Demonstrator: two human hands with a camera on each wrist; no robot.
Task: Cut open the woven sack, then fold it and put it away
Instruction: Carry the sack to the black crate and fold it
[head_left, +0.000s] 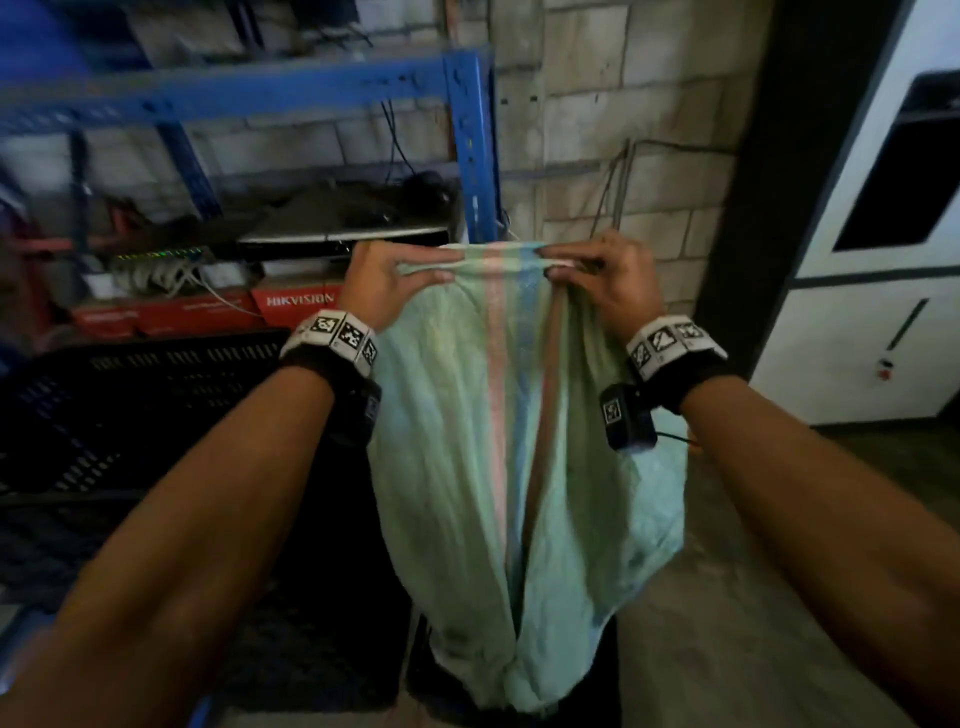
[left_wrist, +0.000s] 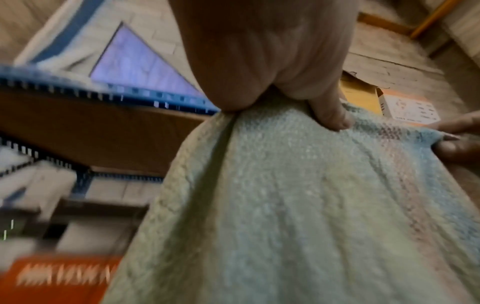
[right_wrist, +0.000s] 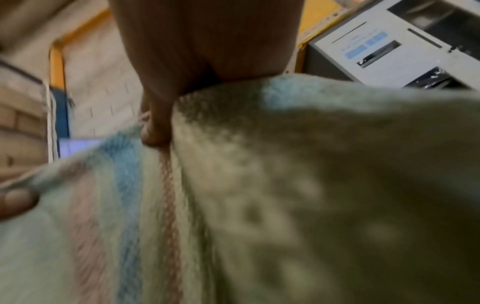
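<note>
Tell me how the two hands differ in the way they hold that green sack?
The left hand pinches the woven sack at a plain green part of its top edge; the right hand pinches beside the blue stripe. The cloth below the left hand hangs fairly flat, while below the right hand it is bunched into a deep fold. Both hold the top edge stretched between them, thumbs toward the person, with the sack hanging down.

Blue metal shelf (head_left: 470, 140) carries red boxes (head_left: 298, 304) and dark electronic units (head_left: 343, 234).
</note>
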